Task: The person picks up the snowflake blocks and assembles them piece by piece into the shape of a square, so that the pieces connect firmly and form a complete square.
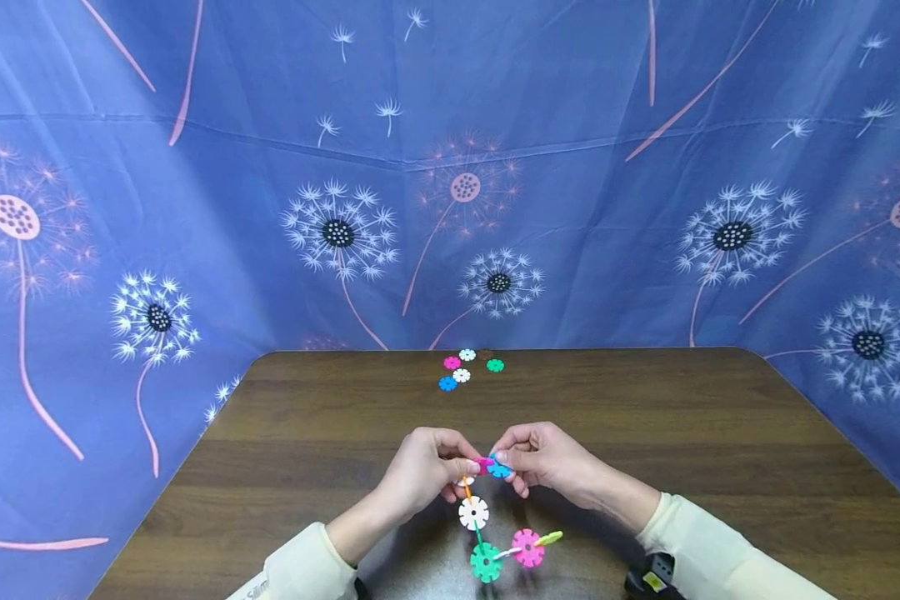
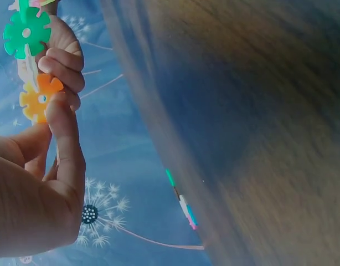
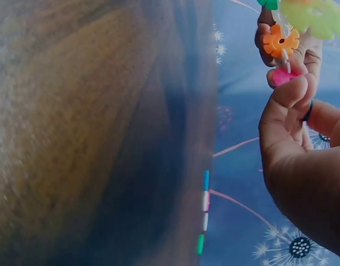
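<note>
My left hand pinches a pink notched plastic disc between thumb and fingers, above the front middle of the table. Facing it, my right hand grips a blue notched disc by its edge. The pink and blue discs meet edge to edge between the fingertips. From the left hand trails a chain of slotted-together discs: an orange disc, a white disc, a green disc, a pink disc and a yellow disc at its end. Fingers partly cover the chain's top.
At the far edge of the brown wooden table lie several loose discs, among them a blue disc, a white disc and a green disc. A blue dandelion-print cloth hangs behind the table.
</note>
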`<state>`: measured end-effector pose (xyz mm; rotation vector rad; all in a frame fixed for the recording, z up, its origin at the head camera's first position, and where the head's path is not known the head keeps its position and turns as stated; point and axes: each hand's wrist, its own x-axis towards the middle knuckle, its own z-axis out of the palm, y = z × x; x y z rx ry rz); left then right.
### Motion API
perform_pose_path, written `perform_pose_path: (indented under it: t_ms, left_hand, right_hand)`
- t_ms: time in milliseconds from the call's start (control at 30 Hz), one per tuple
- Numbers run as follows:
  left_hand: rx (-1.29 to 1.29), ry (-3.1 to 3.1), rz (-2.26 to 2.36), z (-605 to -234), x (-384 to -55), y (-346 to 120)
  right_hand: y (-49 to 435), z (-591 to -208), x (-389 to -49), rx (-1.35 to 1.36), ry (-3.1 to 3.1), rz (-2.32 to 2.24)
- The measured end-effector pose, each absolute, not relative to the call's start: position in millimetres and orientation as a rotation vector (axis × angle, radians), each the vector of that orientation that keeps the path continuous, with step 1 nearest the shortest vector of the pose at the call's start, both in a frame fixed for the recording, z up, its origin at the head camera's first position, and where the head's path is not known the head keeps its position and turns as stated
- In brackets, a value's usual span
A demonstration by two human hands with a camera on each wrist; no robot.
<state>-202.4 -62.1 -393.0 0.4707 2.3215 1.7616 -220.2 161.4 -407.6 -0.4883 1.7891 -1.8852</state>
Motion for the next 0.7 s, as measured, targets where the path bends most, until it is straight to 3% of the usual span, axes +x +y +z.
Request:
perform_pose_path:
  t_ms: [200,433,700]
  left_hand:
    - [0.386,2.251,1.877,-395,-204,-63]
    - [0.342,2.222,1.932,-402,-202,-62]
    - [0.390,2.282,1.921,-408,-200,-58]
  right_hand:
    - [164,-404,-220,-0.374,1.941,-1.850]
    - [164,-402,-221,-0.452,2.140,-1.667]
    - [156,-406,-214,-0.393,2.074,-1.795]
